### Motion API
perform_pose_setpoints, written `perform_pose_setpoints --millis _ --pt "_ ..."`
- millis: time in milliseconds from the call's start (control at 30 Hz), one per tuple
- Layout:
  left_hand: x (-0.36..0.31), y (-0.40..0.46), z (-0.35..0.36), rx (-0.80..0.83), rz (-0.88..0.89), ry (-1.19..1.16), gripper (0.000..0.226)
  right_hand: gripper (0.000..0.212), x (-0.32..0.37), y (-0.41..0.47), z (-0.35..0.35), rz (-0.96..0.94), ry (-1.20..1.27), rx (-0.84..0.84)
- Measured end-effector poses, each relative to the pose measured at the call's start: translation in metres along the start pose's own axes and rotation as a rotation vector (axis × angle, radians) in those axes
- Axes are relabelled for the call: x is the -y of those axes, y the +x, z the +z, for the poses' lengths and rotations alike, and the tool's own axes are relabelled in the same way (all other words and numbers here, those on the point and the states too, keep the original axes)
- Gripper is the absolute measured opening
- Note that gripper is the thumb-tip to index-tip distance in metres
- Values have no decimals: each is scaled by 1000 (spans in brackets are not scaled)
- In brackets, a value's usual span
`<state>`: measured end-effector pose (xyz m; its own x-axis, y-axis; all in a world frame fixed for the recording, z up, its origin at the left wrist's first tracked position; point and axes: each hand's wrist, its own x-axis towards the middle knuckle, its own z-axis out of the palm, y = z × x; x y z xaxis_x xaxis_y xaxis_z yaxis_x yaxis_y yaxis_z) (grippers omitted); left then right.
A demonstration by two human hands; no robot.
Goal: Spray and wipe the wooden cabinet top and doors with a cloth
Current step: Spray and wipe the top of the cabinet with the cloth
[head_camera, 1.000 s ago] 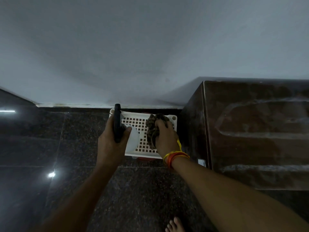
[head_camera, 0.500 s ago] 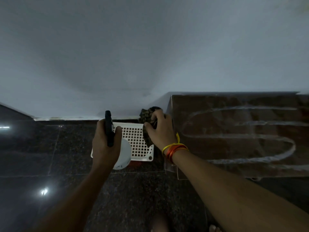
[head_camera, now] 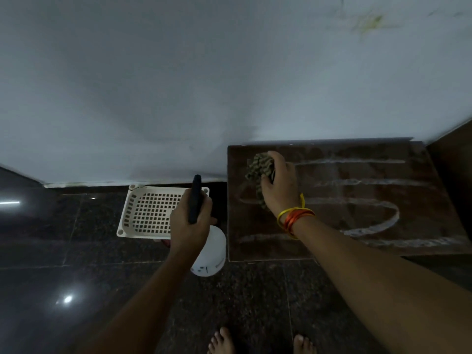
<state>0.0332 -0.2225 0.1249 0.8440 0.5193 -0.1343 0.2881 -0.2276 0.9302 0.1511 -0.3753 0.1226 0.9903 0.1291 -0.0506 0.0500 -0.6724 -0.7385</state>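
early in the wipe, judging by the pale snaking streaks across the wooden cabinet top. right hand clutching the bunched cloth, pressed near the top's back left corner. left hand wrapped around the spray bottle, held over the floor just beside the top's left edge, above a white basket. doors out of sight, presumably untouched.

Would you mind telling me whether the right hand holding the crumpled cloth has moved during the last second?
Yes. The right hand carried the crumpled olive cloth rightward, from above the white perforated plastic basket onto the dusty brown wooden cabinet top, near its back-left corner.
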Motion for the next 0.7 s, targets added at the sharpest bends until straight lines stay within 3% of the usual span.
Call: perform_pose_setpoints --millis 500,700 --pt "-5 -62 68 -50 -181 8 22 49 -71 -15 -78 64 -52 -63" --pt "-5 -63 72 7 -67 201 23 47 -81 -26 -88 100 -73 -52"
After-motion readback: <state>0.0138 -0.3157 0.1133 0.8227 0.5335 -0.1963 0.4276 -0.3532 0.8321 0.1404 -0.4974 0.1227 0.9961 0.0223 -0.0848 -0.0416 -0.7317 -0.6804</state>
